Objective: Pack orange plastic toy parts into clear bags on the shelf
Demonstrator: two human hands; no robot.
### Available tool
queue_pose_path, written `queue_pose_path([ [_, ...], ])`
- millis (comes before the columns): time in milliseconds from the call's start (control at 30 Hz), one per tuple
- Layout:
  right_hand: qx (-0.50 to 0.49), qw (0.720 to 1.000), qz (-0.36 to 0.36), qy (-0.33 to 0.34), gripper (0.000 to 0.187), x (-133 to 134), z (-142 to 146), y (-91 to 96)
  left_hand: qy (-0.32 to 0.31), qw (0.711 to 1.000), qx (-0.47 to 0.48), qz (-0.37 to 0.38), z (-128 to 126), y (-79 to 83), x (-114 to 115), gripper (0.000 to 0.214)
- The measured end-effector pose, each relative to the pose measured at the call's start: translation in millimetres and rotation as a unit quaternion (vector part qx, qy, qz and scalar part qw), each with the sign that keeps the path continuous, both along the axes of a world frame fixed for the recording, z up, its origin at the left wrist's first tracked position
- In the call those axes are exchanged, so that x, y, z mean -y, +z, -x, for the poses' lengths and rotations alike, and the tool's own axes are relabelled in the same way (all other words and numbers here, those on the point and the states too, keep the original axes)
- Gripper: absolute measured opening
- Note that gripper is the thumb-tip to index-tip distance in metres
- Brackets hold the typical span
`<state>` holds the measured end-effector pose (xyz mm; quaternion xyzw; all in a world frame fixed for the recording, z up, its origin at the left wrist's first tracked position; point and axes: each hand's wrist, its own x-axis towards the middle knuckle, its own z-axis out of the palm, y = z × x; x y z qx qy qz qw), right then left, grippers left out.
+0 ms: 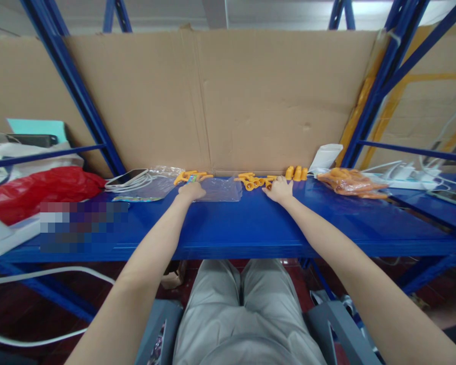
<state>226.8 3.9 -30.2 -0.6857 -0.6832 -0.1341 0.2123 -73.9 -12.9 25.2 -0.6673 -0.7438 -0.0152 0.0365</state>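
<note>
My left hand (pixel 192 191) is closed at the left edge of a flat clear plastic bag (pixel 222 190). Just beyond its fingers lie orange plastic pieces (pixel 181 177) and a small green and blue item (pixel 192 178); what the fingers grip is hidden. On the right, my right hand (pixel 281 189) has its fingers curled over an orange plastic piece (pixel 269 185) at the end of a small group. Beside it to the left are several orange funnel-shaped pieces (pixel 251 181). Upright orange caps (pixel 297 173) stand just right of that hand.
Cardboard (pixel 251 101) walls the back of the blue shelf table (pixel 235 228). To the left are a phone (pixel 127 177) with white cable and a red bag (pixel 49 190). A bag of orange parts (pixel 349 182) and a white power strip (pixel 410 175) lie right.
</note>
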Motion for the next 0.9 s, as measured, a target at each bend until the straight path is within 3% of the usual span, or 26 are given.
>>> queue_pose_path([
  [133,-0.043,0.999,0.014,-0.006,0.048,1,-1,4.7,-0.005,1.000,0.002,0.003,0,-0.6,0,0.054],
  [467,-0.133,0.989,-0.062,0.000,0.044,1,-19,22.6,-0.009,1.000,-0.007,0.005,-1,1.0,2,0.053],
  [567,-0.156,0.978,-0.108,0.088,0.033,-3,-22,23.8,-0.009,1.000,-0.007,0.008,-2,2.1,4,0.053],
  [700,-0.209,0.931,-0.150,0.259,0.028,-9,-13,20.2,-0.015,1.000,-0.005,0.008,-3,3.4,7,0.054],
  [800,-0.241,0.898,-0.121,0.347,0.028,-8,1,18.1,-0.015,1.000,-0.003,0.006,-3,3.9,8,0.053],
  [900,-0.264,0.881,-0.068,0.388,0.026,-3,13,18.4,-0.017,1.000,-0.003,0.010,-2,3.6,7,0.050],
])
